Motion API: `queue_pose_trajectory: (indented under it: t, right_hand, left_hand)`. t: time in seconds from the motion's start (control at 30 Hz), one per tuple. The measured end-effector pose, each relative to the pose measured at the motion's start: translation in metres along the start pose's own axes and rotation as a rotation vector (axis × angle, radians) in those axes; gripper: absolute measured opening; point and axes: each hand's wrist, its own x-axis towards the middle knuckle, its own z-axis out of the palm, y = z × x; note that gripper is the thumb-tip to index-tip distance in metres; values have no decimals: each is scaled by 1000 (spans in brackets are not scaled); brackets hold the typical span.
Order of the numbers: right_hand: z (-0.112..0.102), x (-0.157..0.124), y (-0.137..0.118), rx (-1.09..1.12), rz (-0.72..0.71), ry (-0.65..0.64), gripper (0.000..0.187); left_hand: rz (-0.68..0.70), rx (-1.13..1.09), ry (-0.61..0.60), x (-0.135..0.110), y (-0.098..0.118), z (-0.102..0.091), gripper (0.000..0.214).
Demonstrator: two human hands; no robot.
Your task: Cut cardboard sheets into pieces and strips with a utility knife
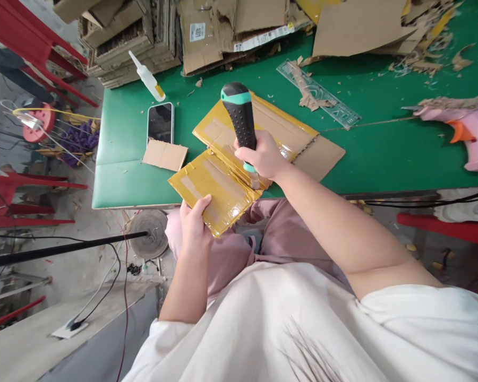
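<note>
Yellow-taped brown cardboard panel (213, 193) juts over the near edge of the green tabletop (123, 185), angled beside a second taped cardboard piece (258, 119); whether the two are joined at the crease between them, I cannot tell. The left hand (195, 218) pinches the panel's near edge, thumb on top and the other fingers mostly hidden beneath. The right hand (265, 156) is wrapped around a black-and-teal, studded-handle tool (239, 114), held roughly upright with its metal blade (255, 181) at the panel's right corner, close to the crease.

The blade sits near the table edge, above the mauve-trousered legs (225, 268), so a slip off the glossy tape could carry it toward the lap. Pressing on the overhanging part might bend or tear the cardboard, and a weak left-hand pinch could let the panel swivel and spoil the line
</note>
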Motion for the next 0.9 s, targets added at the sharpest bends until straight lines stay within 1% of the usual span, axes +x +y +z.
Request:
queue_pose_trajectory:
  t: [0.1, 0.2, 0.4, 0.57, 0.67, 0.83, 0.9]
  right_hand:
    - [-1, 1, -1, -27, -5, -60, 12]
    - [-2, 2, -2, 5, 24, -101, 12]
    - [-7, 2, -5, 61, 76, -124, 11]
    - [-7, 2, -7, 34, 58, -158, 11]
    - [-5, 1, -7, -54, 44, -159, 9]
    - [-1, -1, -8, -343, -7, -156, 13]
    - [-1, -1, -8, -363, -15, -164, 14]
  left_hand:
    - [9, 8, 3, 1, 0, -1, 37]
    - [12, 23, -7, 2, 0, -2, 39]
    - [11, 27, -1, 3, -1, -3, 39]
    - [8, 7, 3, 1, -1, -2, 38]
    - [7, 6, 8, 1, 0, -1, 37]
    - [33, 6, -12, 2, -1, 0, 35]
    - [35, -2, -28, 3, -1, -1, 36]
